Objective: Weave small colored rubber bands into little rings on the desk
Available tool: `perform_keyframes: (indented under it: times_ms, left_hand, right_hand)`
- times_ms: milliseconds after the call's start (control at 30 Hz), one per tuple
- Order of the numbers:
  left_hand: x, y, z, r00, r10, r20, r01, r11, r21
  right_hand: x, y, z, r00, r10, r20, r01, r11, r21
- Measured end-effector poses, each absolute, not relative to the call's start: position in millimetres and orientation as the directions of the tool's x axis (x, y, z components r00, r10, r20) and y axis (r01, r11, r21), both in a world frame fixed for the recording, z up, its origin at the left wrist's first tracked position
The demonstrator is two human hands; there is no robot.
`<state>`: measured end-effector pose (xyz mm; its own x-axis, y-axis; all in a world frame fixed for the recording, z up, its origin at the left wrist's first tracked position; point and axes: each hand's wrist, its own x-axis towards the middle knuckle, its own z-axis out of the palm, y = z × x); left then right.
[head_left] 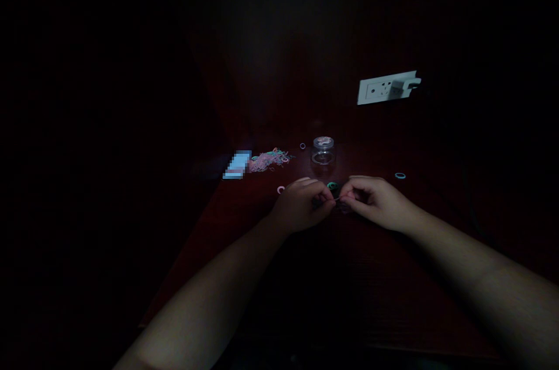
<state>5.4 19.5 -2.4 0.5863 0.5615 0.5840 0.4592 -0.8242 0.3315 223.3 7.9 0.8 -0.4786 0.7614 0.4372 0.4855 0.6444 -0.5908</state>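
My left hand [303, 204] and my right hand [375, 201] meet over the dark red table, fingertips pinched close together. A short piece of thin, pale band [337, 199] shows between them, held at both ends. Just beyond the fingertips lies a green ring-shaped band [332, 186]. A pink ring [280, 190] rests beside my left hand, partly hidden by it. Behind the hands stands a clear lidded jar [323, 153]. To its left is a loose pile of pink and green bands [269, 160].
A lit phone [237, 165] lies at the table's left edge, touching the pile. One small ring [303, 146] is left of the jar, and a blue ring [400, 175] lies to the right. A wall socket [388, 88] holds a white plug. The surroundings are very dark.
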Motion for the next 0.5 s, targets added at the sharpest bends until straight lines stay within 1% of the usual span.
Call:
perform_keyframes:
  times_ms: [167,500]
  left_hand:
    - [5.6,19.0,-2.0,0.576,0.577,0.579,0.461,-0.814,0.353]
    - [5.3,18.8,-2.9,0.582,0.561,0.589,0.460,-0.824,0.330]
  right_hand:
    - [223.0,7.7,-0.4,-0.469,0.770,0.432,0.481,0.633,-0.606]
    - [222.0,7.7,0.8,-0.474,0.769,0.428,0.484,0.634,-0.603]
